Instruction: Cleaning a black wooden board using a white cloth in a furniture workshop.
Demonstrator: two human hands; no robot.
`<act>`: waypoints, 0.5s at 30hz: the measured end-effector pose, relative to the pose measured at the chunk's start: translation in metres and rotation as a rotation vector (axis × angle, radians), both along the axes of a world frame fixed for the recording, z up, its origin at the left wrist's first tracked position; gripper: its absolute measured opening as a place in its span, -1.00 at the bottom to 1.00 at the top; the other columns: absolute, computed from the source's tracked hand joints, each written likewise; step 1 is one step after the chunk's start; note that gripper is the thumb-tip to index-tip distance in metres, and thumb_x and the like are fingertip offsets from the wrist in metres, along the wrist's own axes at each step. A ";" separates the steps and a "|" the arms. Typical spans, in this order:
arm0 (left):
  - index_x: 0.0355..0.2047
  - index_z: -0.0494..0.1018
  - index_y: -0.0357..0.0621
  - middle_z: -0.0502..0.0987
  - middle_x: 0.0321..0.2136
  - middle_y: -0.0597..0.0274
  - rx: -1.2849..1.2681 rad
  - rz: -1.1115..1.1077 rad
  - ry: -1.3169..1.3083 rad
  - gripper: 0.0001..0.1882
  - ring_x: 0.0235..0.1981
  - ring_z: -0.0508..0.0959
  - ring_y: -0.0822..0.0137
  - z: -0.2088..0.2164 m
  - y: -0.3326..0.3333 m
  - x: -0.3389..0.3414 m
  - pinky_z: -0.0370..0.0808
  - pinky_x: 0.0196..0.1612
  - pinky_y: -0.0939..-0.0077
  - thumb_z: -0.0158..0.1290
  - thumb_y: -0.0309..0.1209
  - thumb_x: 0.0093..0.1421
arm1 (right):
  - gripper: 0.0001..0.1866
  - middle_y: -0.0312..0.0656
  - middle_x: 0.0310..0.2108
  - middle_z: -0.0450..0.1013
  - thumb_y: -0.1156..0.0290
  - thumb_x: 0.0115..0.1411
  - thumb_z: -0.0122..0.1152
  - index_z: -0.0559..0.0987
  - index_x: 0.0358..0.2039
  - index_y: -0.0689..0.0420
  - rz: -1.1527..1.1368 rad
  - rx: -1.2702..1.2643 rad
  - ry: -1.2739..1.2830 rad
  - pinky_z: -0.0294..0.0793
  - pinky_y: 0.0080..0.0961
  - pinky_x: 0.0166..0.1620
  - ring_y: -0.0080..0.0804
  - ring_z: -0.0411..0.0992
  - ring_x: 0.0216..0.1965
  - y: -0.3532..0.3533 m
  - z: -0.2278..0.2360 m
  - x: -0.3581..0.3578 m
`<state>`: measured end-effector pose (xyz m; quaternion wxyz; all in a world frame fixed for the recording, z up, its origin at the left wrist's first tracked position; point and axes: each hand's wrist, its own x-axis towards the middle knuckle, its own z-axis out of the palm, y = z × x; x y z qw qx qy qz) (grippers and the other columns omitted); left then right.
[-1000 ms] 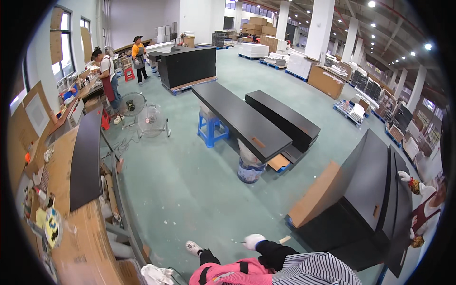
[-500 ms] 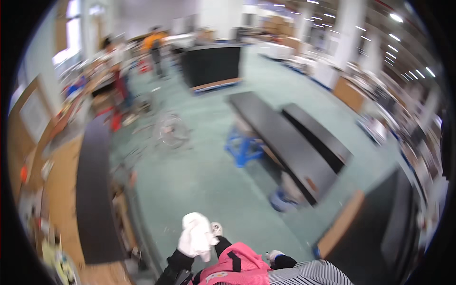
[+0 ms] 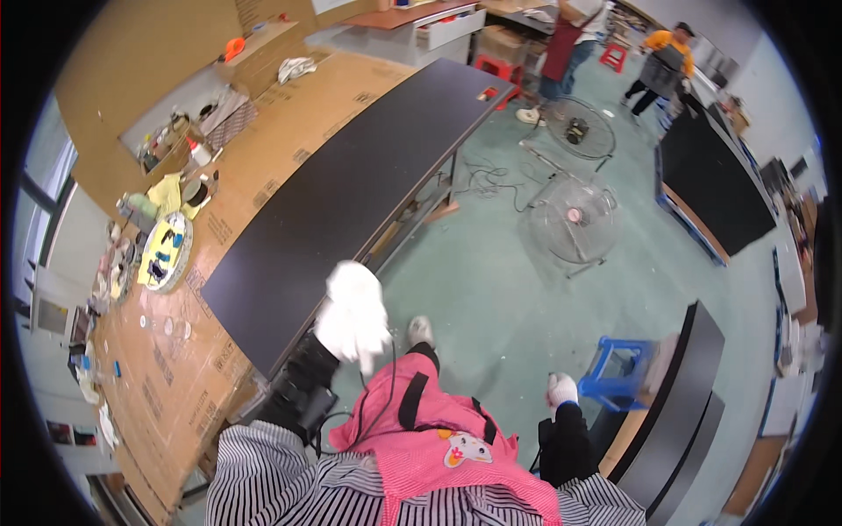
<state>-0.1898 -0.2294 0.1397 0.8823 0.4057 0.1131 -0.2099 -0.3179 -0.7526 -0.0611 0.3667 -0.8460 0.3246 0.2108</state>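
A bunched white cloth point(image 3: 353, 302) is in my left hand point(image 3: 338, 337), and its folds hide most of the fingers. This hand is in front of the near long edge of a dark, slightly curved panel point(image 3: 351, 197), which lies on a cardboard-covered workbench point(image 3: 197, 412). My right hand point(image 3: 561, 390), in a white glove, hangs low at my right side with its fingers curled in, and I see nothing in it. Closest to that hand is a blue plastic stool point(image 3: 614, 373) beneath another dark panel point(image 3: 671, 386).
Two floor fans point(image 3: 574, 217) stand ahead, with cables point(image 3: 495, 180) trailing on the green floor. An oval tray point(image 3: 165, 252) and bottles point(image 3: 200, 153) sit on the bench. Beyond the fans are two people, one in an orange top point(image 3: 662, 42). A large black panel point(image 3: 715, 180) stands far right.
My view has swung left and nearer the workbench, so the dark panel on it now fills the left middle. The cloth stays in my left hand. My right arm shows more fully.
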 end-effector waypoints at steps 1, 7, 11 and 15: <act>-0.09 0.41 -0.17 0.53 -0.37 0.23 0.111 0.106 -0.138 -0.75 -0.41 0.58 0.38 0.005 0.016 0.028 0.60 -0.42 0.46 0.09 -0.28 0.36 | -0.59 -0.07 -0.71 0.42 0.15 0.43 -0.02 0.55 -0.25 0.30 -0.007 0.003 -0.044 0.46 -0.25 -0.62 -0.20 0.46 -0.74 -0.003 0.003 0.033; 0.13 0.43 -0.16 0.57 -0.07 0.12 2.140 -0.072 -0.586 -0.58 -0.06 0.60 0.14 -0.073 0.073 0.208 0.54 -0.04 0.20 0.08 -0.23 0.35 | -0.65 -0.03 -0.58 0.48 0.17 0.41 0.02 0.56 -0.20 0.24 0.174 0.072 0.021 0.50 -0.28 -0.48 -0.20 0.50 -0.59 0.033 0.002 0.173; 0.33 0.27 -0.24 0.26 0.35 0.01 2.081 -0.094 -0.604 -0.28 0.37 0.22 -0.06 -0.108 0.006 0.279 0.10 0.40 0.01 0.07 -0.09 0.27 | -0.73 0.10 -0.28 0.59 0.28 0.35 0.07 0.59 -0.12 0.19 0.587 -0.178 0.227 0.60 -0.20 -0.08 -0.11 0.63 -0.22 0.012 -0.004 0.207; 0.39 0.22 -0.15 0.23 0.38 0.08 2.142 -0.433 -0.793 -0.25 0.41 0.19 -0.01 -0.099 -0.017 0.389 0.06 0.44 0.01 0.04 -0.07 0.26 | -0.63 -0.01 -0.60 0.55 0.21 0.39 -0.04 0.62 -0.20 0.23 0.335 -0.103 0.211 0.61 -0.13 -0.32 -0.05 0.59 -0.54 -0.004 0.022 0.293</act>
